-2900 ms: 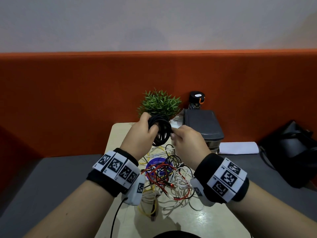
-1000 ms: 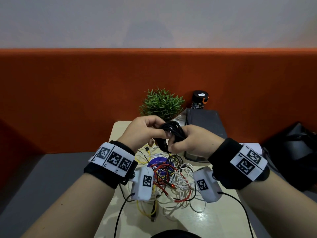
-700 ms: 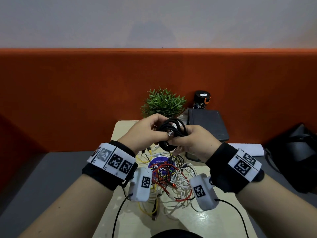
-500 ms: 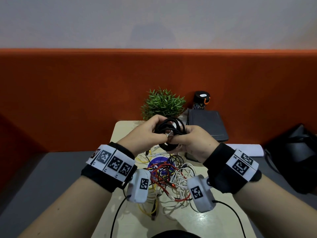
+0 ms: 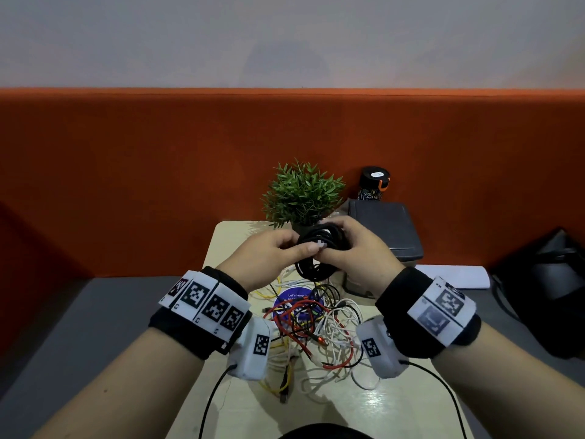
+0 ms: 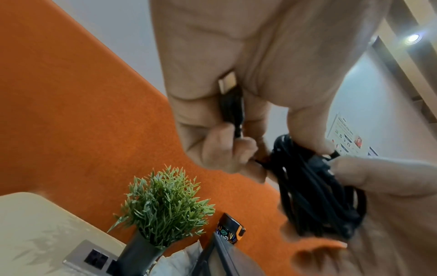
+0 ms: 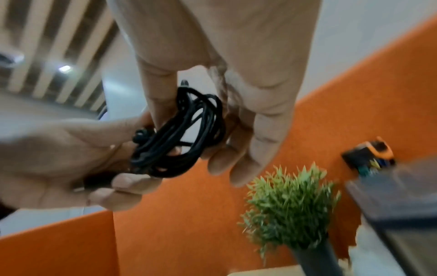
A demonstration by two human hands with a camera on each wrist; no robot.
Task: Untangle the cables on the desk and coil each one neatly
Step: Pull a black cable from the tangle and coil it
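Note:
Both hands hold a coiled black cable (image 5: 319, 251) up above the desk in front of the plant. My left hand (image 5: 272, 255) grips the cable's plug end (image 6: 228, 85) in its curled fingers and pinches the coil (image 6: 314, 188). My right hand (image 5: 354, 248) wraps its fingers round the coil (image 7: 179, 134) from the right. Below the hands, a tangle of red, white, yellow and black cables (image 5: 316, 327) lies on the cream desk (image 5: 228, 242).
A small green plant (image 5: 302, 193) in a dark pot stands at the desk's far edge, next to a dark grey box (image 5: 386, 229) and a black can (image 5: 373, 183). An orange partition rises behind. A desk socket (image 6: 94, 258) sits by the pot. A black bag (image 5: 544, 289) lies at right.
The hands have come together on the black coil and turned it. The right hand's fingers now wrap over the coil's top; the left hand has closed in on its left side.

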